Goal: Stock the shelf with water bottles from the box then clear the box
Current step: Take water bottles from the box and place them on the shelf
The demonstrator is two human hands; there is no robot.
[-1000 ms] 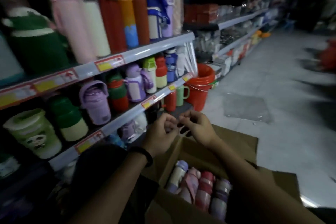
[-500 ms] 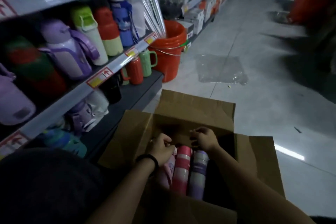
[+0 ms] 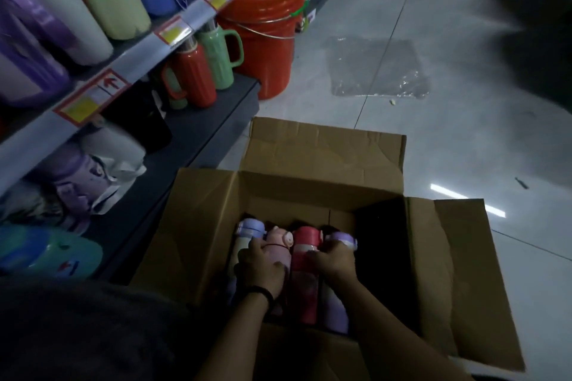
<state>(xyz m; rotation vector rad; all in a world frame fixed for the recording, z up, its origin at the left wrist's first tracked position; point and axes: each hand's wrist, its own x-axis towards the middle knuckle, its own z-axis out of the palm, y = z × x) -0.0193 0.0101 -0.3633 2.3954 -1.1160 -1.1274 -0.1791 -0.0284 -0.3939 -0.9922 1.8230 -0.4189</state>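
An open cardboard box (image 3: 325, 148) sits on the floor beside the shelf. Several water bottles lie side by side in its left half: a blue-capped one (image 3: 250, 227), a pink one (image 3: 280, 241), a red one (image 3: 305, 244) and a purple one (image 3: 339, 309). My left hand (image 3: 260, 266) grips the pink bottle near its cap. My right hand (image 3: 335, 260) curls round the top of the purple bottle. The box's right half is dark and I cannot see into it.
The shelf (image 3: 213, 120) on the left holds flasks, with red (image 3: 195, 74) and green (image 3: 219, 56) handled flasks on the bottom board. An orange bucket (image 3: 266, 31) stands past the shelf end. A clear plastic sheet (image 3: 377, 68) lies on the grey floor.
My view has dropped from the shelves to the box. Both hands went from above the box down onto the bottles and have closed round two of them.
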